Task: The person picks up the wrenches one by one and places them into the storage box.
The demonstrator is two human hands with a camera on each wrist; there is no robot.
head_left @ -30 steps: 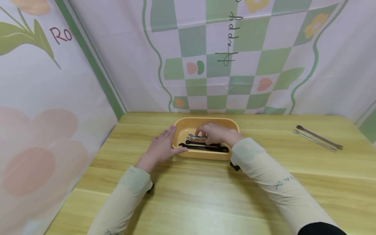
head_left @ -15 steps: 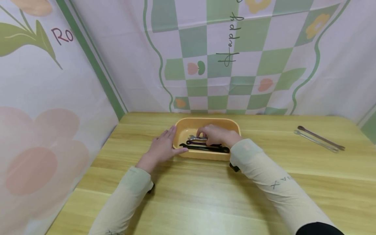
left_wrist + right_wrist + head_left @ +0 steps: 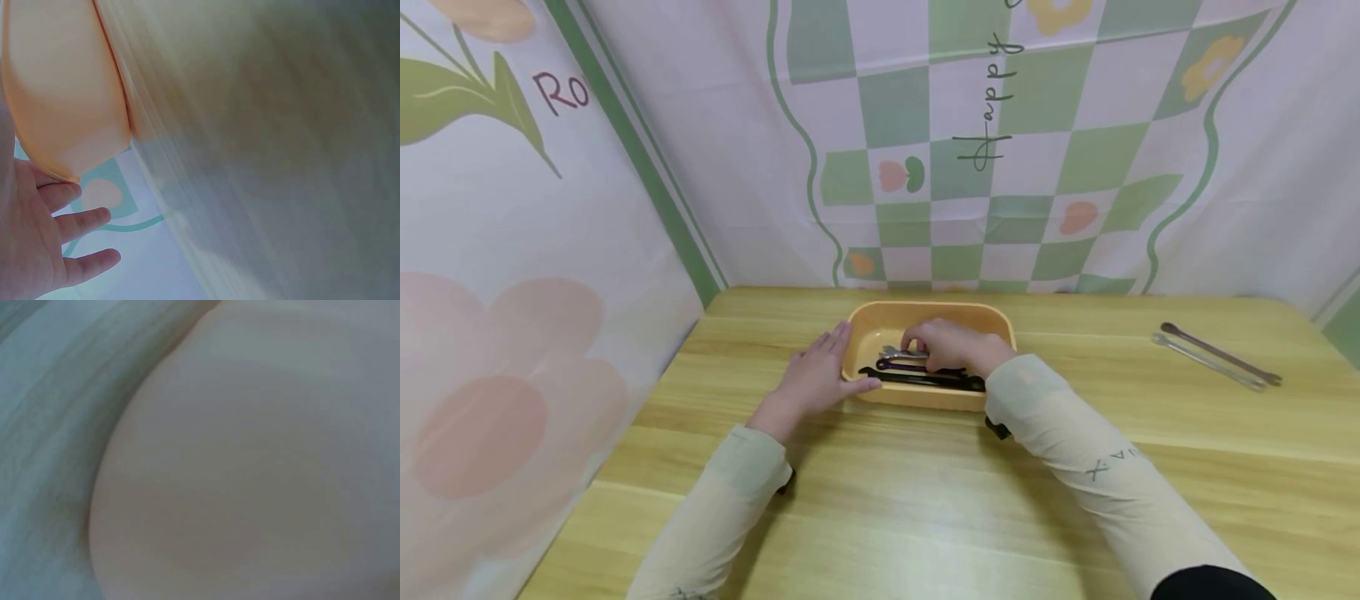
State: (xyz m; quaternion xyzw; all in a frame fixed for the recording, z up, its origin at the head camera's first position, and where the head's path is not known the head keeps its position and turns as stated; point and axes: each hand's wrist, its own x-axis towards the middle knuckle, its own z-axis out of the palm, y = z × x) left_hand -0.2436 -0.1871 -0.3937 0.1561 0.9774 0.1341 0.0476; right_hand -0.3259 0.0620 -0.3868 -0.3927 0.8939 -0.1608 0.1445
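A yellow-orange plastic bin [image 3: 925, 398] sits near the table's back edge in the head view. My left hand [image 3: 808, 379] rests against its left end, fingers extended and thumb over the front rim. In the left wrist view the fingers of the left hand [image 3: 47, 234] lie straight beside the bin wall [image 3: 69, 94]. Reaching into the bin, my right hand [image 3: 955, 342] pinches a silver wrench [image 3: 895, 353] with curled fingers, its right part hidden by the hand. In front of it lie a dark wrench [image 3: 902, 366] and a longer black wrench [image 3: 917, 378].
To the right on the wooden table [image 3: 880, 500] lie a silver wrench [image 3: 1206, 362] and a dark brownish wrench [image 3: 1221, 353], side by side. A patterned curtain [image 3: 962, 208] hangs behind the table. Only the bin's outer wall [image 3: 250, 462] and table show in the right wrist view.
The silver wrench's visible end has shifted slightly toward the dark wrenches inside the bin. Both hands have kept nearly the same place; the whole view has drifted a little.
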